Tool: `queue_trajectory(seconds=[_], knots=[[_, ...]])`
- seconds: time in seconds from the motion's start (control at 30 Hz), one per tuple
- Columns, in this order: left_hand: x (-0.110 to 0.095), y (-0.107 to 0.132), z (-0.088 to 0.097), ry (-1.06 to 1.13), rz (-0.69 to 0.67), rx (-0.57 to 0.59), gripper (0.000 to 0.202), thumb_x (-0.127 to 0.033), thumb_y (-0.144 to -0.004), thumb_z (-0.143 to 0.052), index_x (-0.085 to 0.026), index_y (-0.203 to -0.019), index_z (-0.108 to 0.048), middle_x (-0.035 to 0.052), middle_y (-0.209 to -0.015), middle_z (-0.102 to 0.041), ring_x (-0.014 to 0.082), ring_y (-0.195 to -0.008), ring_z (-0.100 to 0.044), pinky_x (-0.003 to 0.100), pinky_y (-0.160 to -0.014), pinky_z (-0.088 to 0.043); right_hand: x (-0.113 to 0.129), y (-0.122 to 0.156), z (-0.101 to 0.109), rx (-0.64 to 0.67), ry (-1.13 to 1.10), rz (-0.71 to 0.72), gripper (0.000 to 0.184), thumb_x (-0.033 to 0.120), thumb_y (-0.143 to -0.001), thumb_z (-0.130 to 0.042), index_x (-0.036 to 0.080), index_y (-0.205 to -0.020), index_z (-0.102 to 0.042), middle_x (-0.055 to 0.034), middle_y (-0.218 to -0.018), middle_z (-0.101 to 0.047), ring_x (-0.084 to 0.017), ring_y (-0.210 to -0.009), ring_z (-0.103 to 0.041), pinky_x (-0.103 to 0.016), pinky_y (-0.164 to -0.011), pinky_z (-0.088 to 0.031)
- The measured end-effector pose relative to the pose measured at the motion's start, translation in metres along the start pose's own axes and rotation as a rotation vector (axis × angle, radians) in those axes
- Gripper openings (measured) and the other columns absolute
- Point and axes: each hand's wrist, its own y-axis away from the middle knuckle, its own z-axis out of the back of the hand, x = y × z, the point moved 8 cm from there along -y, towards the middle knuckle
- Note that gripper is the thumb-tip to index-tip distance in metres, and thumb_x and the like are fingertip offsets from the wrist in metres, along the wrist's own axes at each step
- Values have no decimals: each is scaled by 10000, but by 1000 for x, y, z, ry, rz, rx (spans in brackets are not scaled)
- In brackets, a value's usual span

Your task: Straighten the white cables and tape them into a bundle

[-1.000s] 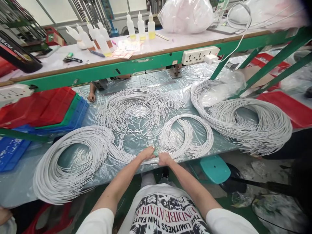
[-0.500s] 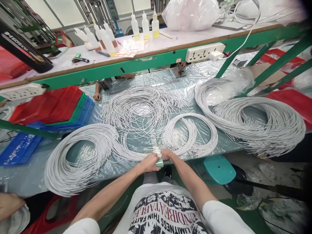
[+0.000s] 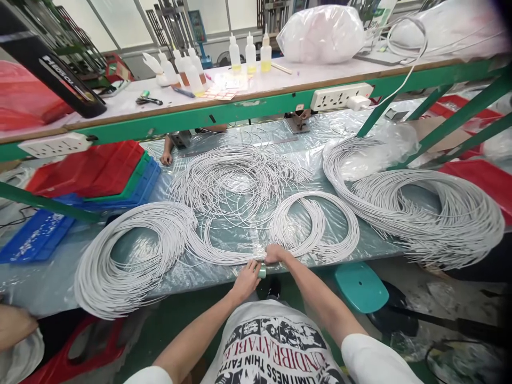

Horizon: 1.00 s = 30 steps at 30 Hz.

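Note:
At the table's front edge my left hand [image 3: 247, 279] is closed around a small light-green roll of tape [image 3: 262, 272], which pokes out past its fingers. Just right of it and slightly higher, my right hand [image 3: 276, 254] grips a bundle of thin white cables [image 3: 230, 258]. This bundle runs left into a large cable coil [image 3: 94, 261]. To the right of my hands, two smaller cable rings [image 3: 348, 208] overlap. Beyond the bundle lies a loose, tangled heap of white cables [image 3: 200, 176]. My right fingertips are hidden.
Larger cable coils [image 3: 460, 213] lie at the right. Stacked red, green and blue trays [image 3: 100, 170] stand left. A green-edged shelf [image 3: 248, 101] carrying bottles [image 3: 250, 53] crosses above the table. Another person's hand [image 3: 166, 157] shows beneath it. A teal stool [image 3: 360, 288] stands below the edge.
My left hand has drawn down and toward me with the tape roll, away from the cable bundle. My right hand keeps its grip. The camera view has shifted slightly.

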Motion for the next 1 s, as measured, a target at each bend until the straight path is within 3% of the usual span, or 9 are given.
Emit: queue_trajectory(seconds=[0.2,0.27,0.33,0.43,0.6,0.77,0.9,1.0], knots=[[-3,13,-10,108,120,-154,568,-118,-848,-461,-162,-1405,-360,164,-1454,-399,316,-1399,-318,526,-1117,-326,-4,6,11,-18,-21,-19,272,344,-927,-610,135,-1100,-631,-78,-1104,-648,-208,-948,-641,-400,-822,-548],[-5,19,-10,159,156,-176,494,-150,-860,-467,-184,-1352,-433,143,-1399,-468,299,-1351,-395,506,-1102,-356,-3,9,12,-19,-23,-17,263,348,-928,-609,137,-1082,-638,-71,-1089,-653,-205,-934,-643,-391,-812,-551],[-3,20,-11,219,199,-177,368,-183,-876,-465,-208,-1237,-530,109,-1233,-590,256,-1182,-553,447,-1014,-454,-2,10,12,-21,-16,-11,259,349,-928,-607,138,-1074,-640,-68,-1082,-654,-205,-931,-643,-391,-812,-551],[3,7,-13,308,262,-170,281,-189,-883,-457,-222,-1131,-584,62,-1065,-656,195,-966,-642,366,-869,-532,1,12,13,-40,2,0,262,345,-928,-609,139,-1087,-635,-72,-1098,-649,-210,-953,-638,-405,-830,-545],[13,-21,-17,362,351,-182,367,-90,-875,-404,-191,-1187,-570,98,-1203,-634,207,-1141,-582,388,-976,-473,3,16,18,-91,30,16,277,336,-926,-612,146,-1127,-621,-84,-1148,-632,-222,-1005,-625,-429,-862,-533],[18,-26,-22,331,389,-114,384,-90,-892,-451,-159,-1257,-546,129,-1314,-574,250,-1257,-503,458,-1057,-396,2,19,20,-139,35,5,298,342,-925,-612,151,-1153,-614,-89,-1177,-624,-230,-1030,-618,-442,-880,-525],[31,-23,-16,291,377,-17,350,-223,-924,-532,-148,-1266,-541,127,-1315,-564,266,-1233,-516,502,-1044,-396,0,18,16,-154,37,-17,304,341,-924,-614,149,-1160,-609,-91,-1181,-619,-232,-1031,-616,-445,-880,-526],[33,-17,-6,280,297,92,313,-256,-903,-572,-154,-1198,-595,110,-1227,-624,249,-1140,-578,465,-986,-443,0,16,9,-157,45,-32,296,336,-927,-610,150,-1158,-609,-92,-1179,-618,-229,-1027,-617,-441,-877,-528]])
